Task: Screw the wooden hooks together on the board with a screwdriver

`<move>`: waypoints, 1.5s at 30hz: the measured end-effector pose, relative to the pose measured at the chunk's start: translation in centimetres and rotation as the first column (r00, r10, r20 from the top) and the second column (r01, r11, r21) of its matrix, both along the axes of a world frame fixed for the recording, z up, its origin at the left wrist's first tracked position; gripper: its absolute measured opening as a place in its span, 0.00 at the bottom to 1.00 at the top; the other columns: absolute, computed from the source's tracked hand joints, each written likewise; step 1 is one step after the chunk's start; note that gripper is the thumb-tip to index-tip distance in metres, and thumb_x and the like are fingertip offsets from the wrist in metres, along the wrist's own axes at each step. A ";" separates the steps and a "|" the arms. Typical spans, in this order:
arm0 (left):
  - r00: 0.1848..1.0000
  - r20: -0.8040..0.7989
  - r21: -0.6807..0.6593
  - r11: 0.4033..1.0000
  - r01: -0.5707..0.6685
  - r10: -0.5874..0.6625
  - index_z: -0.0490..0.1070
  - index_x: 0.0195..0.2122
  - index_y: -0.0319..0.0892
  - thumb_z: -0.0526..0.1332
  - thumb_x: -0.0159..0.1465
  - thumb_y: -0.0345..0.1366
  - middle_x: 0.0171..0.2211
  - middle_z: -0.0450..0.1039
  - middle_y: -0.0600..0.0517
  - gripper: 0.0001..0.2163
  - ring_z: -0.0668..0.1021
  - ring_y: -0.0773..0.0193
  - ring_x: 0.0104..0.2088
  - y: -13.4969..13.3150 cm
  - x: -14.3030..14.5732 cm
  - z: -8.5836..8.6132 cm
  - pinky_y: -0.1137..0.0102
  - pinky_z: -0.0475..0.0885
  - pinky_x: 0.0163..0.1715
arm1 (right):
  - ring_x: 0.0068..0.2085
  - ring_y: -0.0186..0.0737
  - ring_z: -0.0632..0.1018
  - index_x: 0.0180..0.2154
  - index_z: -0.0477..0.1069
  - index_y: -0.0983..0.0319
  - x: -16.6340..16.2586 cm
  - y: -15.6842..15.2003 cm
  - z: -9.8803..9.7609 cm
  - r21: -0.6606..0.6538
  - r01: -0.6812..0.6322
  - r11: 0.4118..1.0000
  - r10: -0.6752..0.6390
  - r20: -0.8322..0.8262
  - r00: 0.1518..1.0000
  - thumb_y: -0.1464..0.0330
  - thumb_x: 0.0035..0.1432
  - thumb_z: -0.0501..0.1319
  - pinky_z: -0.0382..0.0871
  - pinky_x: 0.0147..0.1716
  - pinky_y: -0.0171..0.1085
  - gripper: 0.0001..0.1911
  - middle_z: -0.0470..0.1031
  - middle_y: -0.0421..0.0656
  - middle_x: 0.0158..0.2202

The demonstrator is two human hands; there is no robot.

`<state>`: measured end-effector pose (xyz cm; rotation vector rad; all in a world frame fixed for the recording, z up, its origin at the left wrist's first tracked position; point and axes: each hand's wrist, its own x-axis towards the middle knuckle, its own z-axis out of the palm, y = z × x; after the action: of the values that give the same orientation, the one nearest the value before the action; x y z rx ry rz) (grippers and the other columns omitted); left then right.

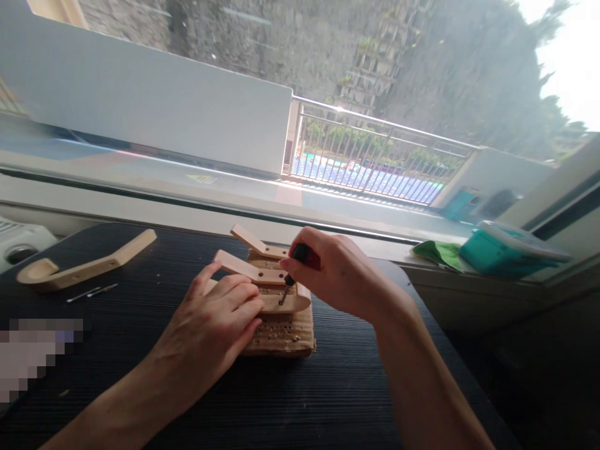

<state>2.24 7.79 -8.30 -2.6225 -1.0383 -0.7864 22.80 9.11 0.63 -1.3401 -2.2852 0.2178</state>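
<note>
My right hand (328, 262) is closed around the black-and-red handle of a screwdriver (301, 254). Its metal shaft slants down to a hole in the nearest pale wooden hook (295, 304). My left hand (220, 319) lies over the other end of that hook and holds it down, hiding part of it. Underneath is a worn cardboard block (285, 340), pitted with small holes. A second wooden hook (244, 267) with dark holes lies just behind, touching or near my left fingertips. Farther back sits a third wooden hook (257, 242).
On the black table (300, 400), a curved wooden hook (89, 269) lies to the left, with thin metal pieces (92, 292) before it. A teal container (506, 250) and green cloth (438, 253) stand on the right sill. A white appliance (25, 240) is at far left.
</note>
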 end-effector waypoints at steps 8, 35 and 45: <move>1.000 0.006 -0.012 1.000 -0.023 0.023 0.73 0.36 0.48 0.54 0.63 0.29 0.38 0.76 0.55 0.09 0.76 0.59 0.41 0.0 0.2 -0.2 0.46 0.52 0.60 | 0.24 0.29 0.63 0.39 0.69 0.60 -0.6 -0.4 0.1 0.007 -0.078 0.997 0.078 -0.005 0.997 0.67 0.62 0.56 0.51 0.26 0.31 0.05 0.67 0.35 0.24; 1.000 0.004 -0.067 0.998 -0.021 0.022 0.72 0.35 0.46 0.54 0.61 0.29 0.37 0.76 0.54 0.08 0.76 0.57 0.41 -0.3 0.1 0.1 0.48 0.56 0.57 | 0.25 0.29 0.65 0.42 0.72 0.60 -0.2 -0.7 0.6 -0.037 -0.057 0.998 0.058 0.020 0.998 0.66 0.64 0.53 0.53 0.26 0.32 0.11 0.71 0.36 0.26; 0.999 0.035 -0.050 0.999 -0.009 0.011 0.72 0.37 0.47 0.53 0.63 0.30 0.38 0.76 0.54 0.09 0.76 0.58 0.42 -0.2 0.1 -0.2 0.49 0.55 0.58 | 0.23 0.29 0.61 0.30 0.68 0.61 -0.1 0.3 0.0 -0.004 0.077 0.997 -0.077 0.038 0.996 0.60 0.62 0.54 0.48 0.23 0.33 0.13 0.66 0.35 0.22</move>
<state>2.35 7.59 -8.50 -2.6514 -1.0933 -0.8176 22.68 9.41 0.64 -1.4441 -2.2603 0.1743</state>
